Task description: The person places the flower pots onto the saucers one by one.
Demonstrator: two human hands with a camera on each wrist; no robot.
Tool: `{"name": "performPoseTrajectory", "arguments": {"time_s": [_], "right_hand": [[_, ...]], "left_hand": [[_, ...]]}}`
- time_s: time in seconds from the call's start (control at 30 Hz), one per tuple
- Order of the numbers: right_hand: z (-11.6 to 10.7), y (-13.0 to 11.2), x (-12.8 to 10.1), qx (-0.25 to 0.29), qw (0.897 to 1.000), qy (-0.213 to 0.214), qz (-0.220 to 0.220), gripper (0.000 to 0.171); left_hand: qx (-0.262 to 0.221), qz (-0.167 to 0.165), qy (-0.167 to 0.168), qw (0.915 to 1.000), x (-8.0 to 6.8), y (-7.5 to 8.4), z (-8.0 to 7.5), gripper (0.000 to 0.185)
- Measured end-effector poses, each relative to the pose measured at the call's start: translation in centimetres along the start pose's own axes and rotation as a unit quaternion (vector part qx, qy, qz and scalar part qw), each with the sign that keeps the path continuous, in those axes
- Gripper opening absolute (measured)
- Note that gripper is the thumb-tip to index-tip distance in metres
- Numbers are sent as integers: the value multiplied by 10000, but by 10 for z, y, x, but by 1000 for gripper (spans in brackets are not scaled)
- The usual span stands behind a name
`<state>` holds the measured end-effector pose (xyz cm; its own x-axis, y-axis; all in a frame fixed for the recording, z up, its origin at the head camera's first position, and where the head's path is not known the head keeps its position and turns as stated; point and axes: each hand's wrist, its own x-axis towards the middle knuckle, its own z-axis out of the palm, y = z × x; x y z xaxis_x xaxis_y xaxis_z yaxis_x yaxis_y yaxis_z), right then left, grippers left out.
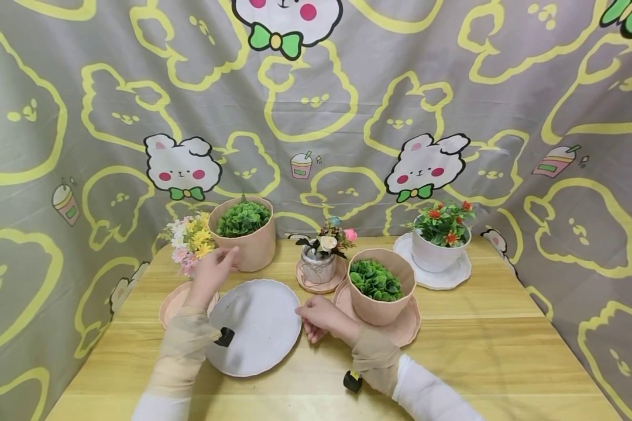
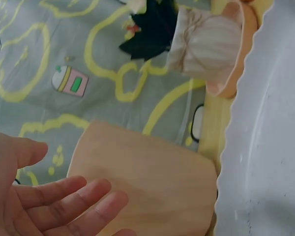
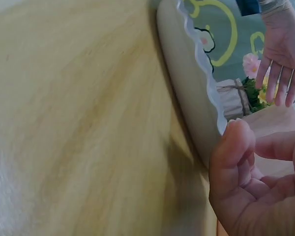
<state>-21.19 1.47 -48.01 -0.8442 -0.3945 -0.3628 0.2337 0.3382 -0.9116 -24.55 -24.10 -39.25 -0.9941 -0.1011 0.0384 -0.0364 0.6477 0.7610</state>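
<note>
My left hand point(image 1: 222, 260) is open, its straight fingers reaching to the side of a peach pot of green leaves point(image 1: 244, 233) at the back left. In the left wrist view the fingers point(image 2: 64, 201) lie just short of that pot point(image 2: 147, 182). A white scalloped plate point(image 1: 255, 330) lies flat on the wooden table point(image 1: 479, 351) between my hands. My right hand point(image 1: 309, 324) rests at the plate's right rim with loosely curled fingers point(image 3: 236, 147), and nothing is pinched between them.
A second peach pot of greenery point(image 1: 380, 286) stands on a peach saucer point(image 1: 405, 330) right of my right hand. Behind are a small silver pot of flowers point(image 1: 320, 260), a white pot with red flowers point(image 1: 442, 240) and a pastel bouquet point(image 1: 192, 240). Printed cloth walls the table.
</note>
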Motion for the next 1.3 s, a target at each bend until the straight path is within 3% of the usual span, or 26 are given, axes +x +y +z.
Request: {"name": "performPoseTrajectory", "arguments": {"time_s": [0.4, 0.6, 0.77, 0.93, 1.1, 1.3], "right_hand": [[5, 11, 9, -344, 9993, 144, 19, 36], [6, 12, 11, -514, 9984, 223, 13, 37], [7, 12, 11, -521, 9982, 299, 13, 34], [7, 13, 11, -526, 9981, 327, 11, 34], [8, 14, 12, -535, 9979, 362, -31, 33], [9, 14, 12, -541, 9977, 397, -70, 32]], "left_hand": [[-238, -522, -6, 9983, 17, -5, -17, 69], [-472, -880, -262, 9947, 28, -2, -20, 68], [-1123, -1217, -590, 9844, 37, -2, -20, 59], [-1576, -1561, -711, 9725, 44, 0, -19, 52], [-1646, -1635, -799, 9694, 50, 1, -21, 54], [-1486, -1756, -1371, 9635, 61, 2, -31, 41]]}}
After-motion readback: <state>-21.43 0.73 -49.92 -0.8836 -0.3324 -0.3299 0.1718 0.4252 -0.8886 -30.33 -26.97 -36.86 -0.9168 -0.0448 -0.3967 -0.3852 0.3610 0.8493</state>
